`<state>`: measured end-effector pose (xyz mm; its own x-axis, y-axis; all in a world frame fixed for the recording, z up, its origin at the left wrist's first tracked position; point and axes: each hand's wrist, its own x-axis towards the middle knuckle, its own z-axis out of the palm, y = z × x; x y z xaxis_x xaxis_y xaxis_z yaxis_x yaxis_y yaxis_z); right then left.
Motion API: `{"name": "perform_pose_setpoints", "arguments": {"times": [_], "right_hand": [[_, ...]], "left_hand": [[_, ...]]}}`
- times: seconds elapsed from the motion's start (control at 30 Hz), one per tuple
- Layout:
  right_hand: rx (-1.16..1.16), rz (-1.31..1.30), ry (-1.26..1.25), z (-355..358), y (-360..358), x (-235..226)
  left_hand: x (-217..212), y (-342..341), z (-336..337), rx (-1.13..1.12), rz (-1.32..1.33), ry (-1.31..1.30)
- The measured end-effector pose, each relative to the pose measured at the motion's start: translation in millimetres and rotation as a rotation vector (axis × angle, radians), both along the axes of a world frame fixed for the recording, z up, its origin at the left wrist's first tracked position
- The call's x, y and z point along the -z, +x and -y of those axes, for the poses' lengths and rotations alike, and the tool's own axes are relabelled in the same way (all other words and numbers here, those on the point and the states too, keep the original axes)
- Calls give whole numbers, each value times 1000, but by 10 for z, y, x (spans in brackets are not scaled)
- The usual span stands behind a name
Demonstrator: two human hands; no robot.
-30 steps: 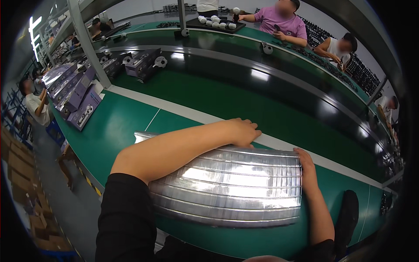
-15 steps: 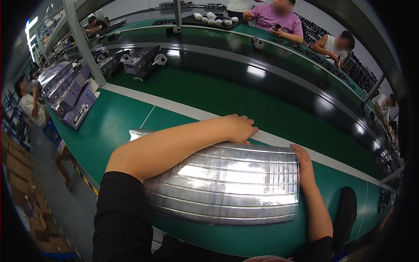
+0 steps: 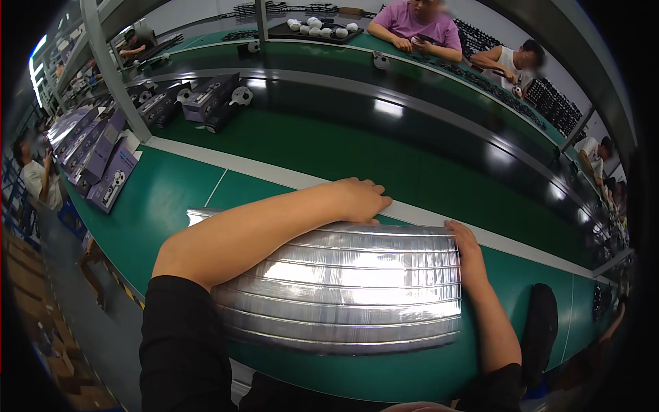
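Note:
Lying in front of me on the green worktable (image 3: 322, 371) is a wide bundle of shiny silvery plastic strips (image 3: 357, 288), ridged side by side; their exact kind I cannot make out. My left forearm crosses over its left part. My left hand (image 3: 357, 199) rests at the bundle's far edge, fingers stretched out toward the white table rail; its thumb side is partly hidden. Flat against the right end of the strips lies my right hand (image 3: 471, 255), with its fingers extended toward the far corner.
Purple printed boxes (image 3: 113, 175) are piled at the left end of the table. Beyond the white rail (image 3: 274, 175) runs a dark green conveyor (image 3: 329, 144) carrying more boxes. A black elongated object (image 3: 540, 329) lies at right. Several people work across the line near a tray of white balls (image 3: 319, 34).
My view has shifted slightly, so the scene sits a little further left. Both hands keep their places on the silvery bundle.

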<state>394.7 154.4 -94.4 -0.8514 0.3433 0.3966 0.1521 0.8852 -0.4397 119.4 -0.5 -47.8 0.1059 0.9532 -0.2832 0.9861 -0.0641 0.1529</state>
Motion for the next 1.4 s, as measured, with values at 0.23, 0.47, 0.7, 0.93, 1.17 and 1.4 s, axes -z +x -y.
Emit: {"name": "perform_pose_setpoints", "arguments": {"times": [0.23, 0.47, 0.7, 0.93, 1.17, 1.4], "right_hand": [[-138, -70, -281, 27, 182, 140], [-78, -231, -564, 231, 76, 11], [-199, -276, -555, 270, 32, 39], [-147, -332, -865, 226, 152, 39], [-243, -207, -860, 121, 196, -34], [-448, -107, -941, 100, 38, -38]], "left_hand": [[9, 11, 16, 15, 22, 71], [-46, -4, 23, 24, -2, 97], [6, -6, 25, 33, -1, 104], [30, -20, 35, 35, -4, 118], [50, -32, 67, 62, 30, 205], [-99, 27, 77, 3, 49, 97]]}}
